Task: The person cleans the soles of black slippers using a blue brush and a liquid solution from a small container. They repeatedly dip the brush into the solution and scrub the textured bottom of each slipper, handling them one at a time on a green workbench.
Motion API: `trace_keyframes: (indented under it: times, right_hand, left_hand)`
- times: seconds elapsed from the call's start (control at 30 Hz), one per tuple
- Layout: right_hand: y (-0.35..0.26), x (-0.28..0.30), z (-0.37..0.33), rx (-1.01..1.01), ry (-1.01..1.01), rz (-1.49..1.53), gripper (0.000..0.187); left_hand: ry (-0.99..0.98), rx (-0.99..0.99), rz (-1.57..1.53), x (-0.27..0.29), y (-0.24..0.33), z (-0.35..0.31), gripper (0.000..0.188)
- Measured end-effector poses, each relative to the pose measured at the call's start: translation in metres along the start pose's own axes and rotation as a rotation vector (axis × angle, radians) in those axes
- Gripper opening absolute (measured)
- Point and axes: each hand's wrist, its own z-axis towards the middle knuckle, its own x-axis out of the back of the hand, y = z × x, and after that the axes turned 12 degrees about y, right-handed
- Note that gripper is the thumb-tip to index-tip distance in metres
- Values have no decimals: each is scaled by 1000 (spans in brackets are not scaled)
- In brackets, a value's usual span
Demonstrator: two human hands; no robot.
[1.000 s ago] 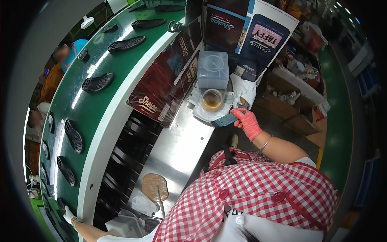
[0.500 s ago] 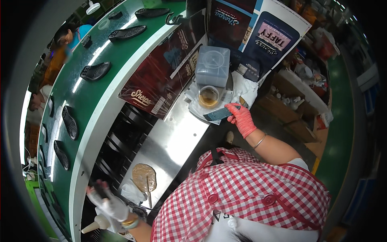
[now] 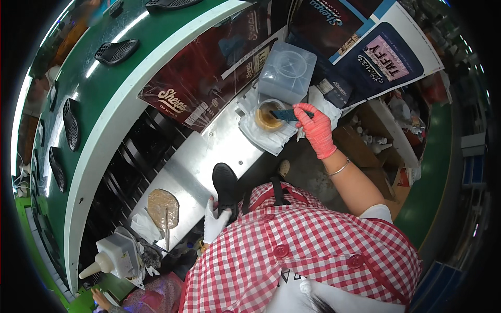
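**Sole in hand, brush at the glue pot**

Nearest the person, the left hand [image 3: 215, 223], in a white glove, is closed around the edge of a black shoe sole [image 3: 225, 183] that stands on the steel worktable [image 3: 209, 151] just in front of the checked shirt; the sole's dark face shows no sheen or smear that I can make out, so I judge it not yet coated; beside it to the left lies a tan insole-shaped piece [image 3: 163, 208] with a thin stick across it, and beyond that, at the table's near-left corner, a white squeeze bottle [image 3: 112, 256] among crumpled paper.

Further out along the table, the right hand [image 3: 315, 128], in a pink glove, is pinched narrow on a small dark brush or pad [image 3: 286, 113] whose working end sits over the mouth of a round glue pot [image 3: 269, 115] with amber-brown contents; the pot stands on white wrapping sheets, with a clear plastic box [image 3: 287, 73] touching it on the far side; whether the brush tip is in the liquid or only above it cannot be told.

Furthest away, the curved green conveyor [image 3: 99, 99] carries several black soles [image 3: 116, 51] spaced well apart, with printed posters leaning between it and the table.

By my reading the work is early in its cycle: one sole is picked and held ready, the applicator is being loaded; spreading glue on the sole and setting it down or back on the belt appear to remain.
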Motion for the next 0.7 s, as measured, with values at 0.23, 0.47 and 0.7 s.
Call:
trace_keyframes:
  times: [0.23, 0.47, 0.7]
  right_hand:
    - [17, -17, 14, -1, -104, -117, 23]
    - [20, -28, 9, -16, -91, -83, 23]
    - [14, -31, 8, -63, -90, -94, 23]
  left_hand:
    - [-182, -89, -45, -1, -10, 24, 32]
    - [-415, 341, -603, -10, -6, 35, 39]
    - [-383, 387, -843, -28, 36, 64, 46]
